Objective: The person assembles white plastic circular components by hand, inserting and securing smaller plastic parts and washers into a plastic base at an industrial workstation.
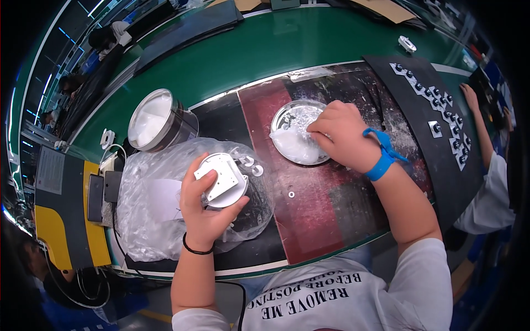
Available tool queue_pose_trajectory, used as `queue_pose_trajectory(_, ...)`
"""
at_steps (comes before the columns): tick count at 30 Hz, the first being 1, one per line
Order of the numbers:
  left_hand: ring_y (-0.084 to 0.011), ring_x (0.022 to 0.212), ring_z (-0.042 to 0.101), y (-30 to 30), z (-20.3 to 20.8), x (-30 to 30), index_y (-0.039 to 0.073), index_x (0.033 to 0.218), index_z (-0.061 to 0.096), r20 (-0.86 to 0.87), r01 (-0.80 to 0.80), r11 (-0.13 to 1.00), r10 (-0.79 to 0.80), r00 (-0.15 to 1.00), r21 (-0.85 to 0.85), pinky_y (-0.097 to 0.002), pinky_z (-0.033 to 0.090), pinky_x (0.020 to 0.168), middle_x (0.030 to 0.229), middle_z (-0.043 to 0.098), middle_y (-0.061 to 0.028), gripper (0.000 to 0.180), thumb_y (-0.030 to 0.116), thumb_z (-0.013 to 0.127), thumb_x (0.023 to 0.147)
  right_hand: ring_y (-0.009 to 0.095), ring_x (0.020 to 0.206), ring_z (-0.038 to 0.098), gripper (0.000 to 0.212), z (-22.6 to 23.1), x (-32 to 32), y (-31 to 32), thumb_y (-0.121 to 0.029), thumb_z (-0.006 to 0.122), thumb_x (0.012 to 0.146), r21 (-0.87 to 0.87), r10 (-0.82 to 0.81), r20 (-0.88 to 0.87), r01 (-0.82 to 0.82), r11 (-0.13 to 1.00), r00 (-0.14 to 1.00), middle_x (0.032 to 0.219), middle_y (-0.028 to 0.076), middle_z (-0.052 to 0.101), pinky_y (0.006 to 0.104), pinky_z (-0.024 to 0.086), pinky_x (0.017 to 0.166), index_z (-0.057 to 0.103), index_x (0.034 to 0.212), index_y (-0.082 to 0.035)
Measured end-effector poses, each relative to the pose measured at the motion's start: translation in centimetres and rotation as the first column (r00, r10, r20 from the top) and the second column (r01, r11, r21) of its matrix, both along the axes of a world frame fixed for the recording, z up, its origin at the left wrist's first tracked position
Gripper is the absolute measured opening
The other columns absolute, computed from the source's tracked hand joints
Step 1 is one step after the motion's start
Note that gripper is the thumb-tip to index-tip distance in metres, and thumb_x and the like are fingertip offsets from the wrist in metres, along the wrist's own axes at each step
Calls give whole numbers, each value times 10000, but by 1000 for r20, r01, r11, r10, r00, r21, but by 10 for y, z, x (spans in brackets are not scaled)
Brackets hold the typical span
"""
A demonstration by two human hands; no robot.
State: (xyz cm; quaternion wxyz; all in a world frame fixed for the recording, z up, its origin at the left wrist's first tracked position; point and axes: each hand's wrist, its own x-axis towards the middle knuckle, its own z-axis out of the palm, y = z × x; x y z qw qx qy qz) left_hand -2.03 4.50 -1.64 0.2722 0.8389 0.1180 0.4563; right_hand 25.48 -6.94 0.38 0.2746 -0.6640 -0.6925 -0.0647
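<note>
My left hand (197,212) grips a white round plastic part (225,177) with a flat, squarish plate on its face, fingers and thumb around its edge. Over a shallow round metal dish (316,161), my right hand (343,135) has its fingertips pinched together; whether anything is between them is hidden. A whitish, glossy grease-like mass (295,146) lies in the dish, spilling toward its left rim. Under and beside my left hand spreads a clear plastic bag (146,204), with small white pieces (251,165) at its right side. A tiny white ring (291,195) rests on the worn red-and-black work surface.
Behind the bag stands an open metal can (190,124) with white contents. A black mat (397,91) on the right carries several small white-and-black parts (435,129). Beyond it is another person's arm (479,118). A yellow-and-grey machine (69,212) stands at the left.
</note>
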Motion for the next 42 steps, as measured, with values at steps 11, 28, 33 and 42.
queue_pose_trajectory(11, -336, 1044, 567, -1, -2, -1, 119, 1154, 483, -23, 13, 1000, -13, 1000, -18, -381, 486, 839, 1245, 444, -276, 699, 107, 837, 552, 240, 852, 534, 92, -7, -3, 0, -121, 613, 739, -46, -19, 27, 20, 999, 999, 781, 50, 617, 367, 374, 784, 668, 800, -79)
queue_pose_trajectory(28, -339, 1031, 570, -2, 0, 1, 117, 1133, 485, -37, 11, 1000, -11, 999, -17, -381, 484, 834, 1235, 455, -272, 691, 118, 845, 543, 211, 842, 545, 110, -1, -4, 3, -105, 626, 759, 115, -140, 72, 131, 985, 988, 823, 34, 611, 335, 392, 777, 657, 863, -87)
queue_pose_trajectory(33, -373, 1034, 563, -11, 4, 5, 115, 1116, 496, -70, 82, 997, -81, 994, 4, -405, 479, 832, 1226, 459, -285, 681, 145, 855, 538, 143, 894, 598, 181, 21, -19, -6, -157, 590, 857, -160, -69, -835, -120, 980, 546, 937, 79, 644, 273, 465, 785, 641, 978, -33)
queue_pose_trajectory(42, -377, 1027, 564, -34, 13, 21, 111, 1047, 579, -201, 256, 965, -263, 944, -63, -395, 479, 832, 1215, 488, -233, 569, 214, 846, 555, 120, 963, 567, 257, 11, -70, -7, -93, 543, 892, 45, -14, -990, -415, 909, -139, 1036, 70, 613, 248, 454, 844, 527, 1128, 9)
